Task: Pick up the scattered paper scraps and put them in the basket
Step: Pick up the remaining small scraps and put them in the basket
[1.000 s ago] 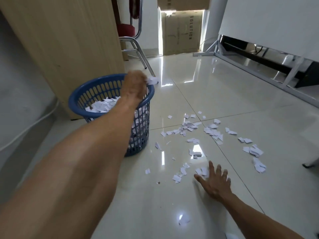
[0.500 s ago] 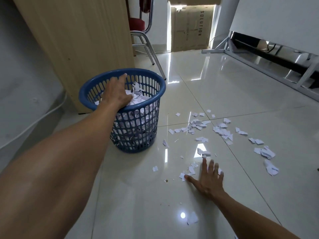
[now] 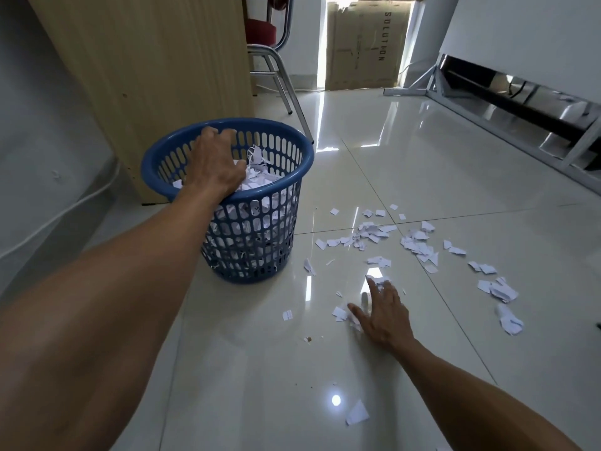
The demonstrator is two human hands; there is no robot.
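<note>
Left hand in basket, right hand flat on floor scraps.

The left hand (image 3: 214, 167) is laid on the paper heap inside the single blue basket (image 3: 151, 172), fingers loosely spread and nothing gripped. The right hand (image 3: 382, 312) is pressed flat on the tiled floor (image 3: 260, 369) with straight fingers, over some of the paper scraps (image 3: 419, 245) scattered right of the basket; these are too many to be counted. A wooden panel (image 3: 162, 60) stands just behind the basket and a chair leg (image 3: 301, 120) near it.

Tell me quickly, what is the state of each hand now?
Left hand: inside the basket, grip cannot be told.
Right hand: open, flat on floor scraps.
</note>
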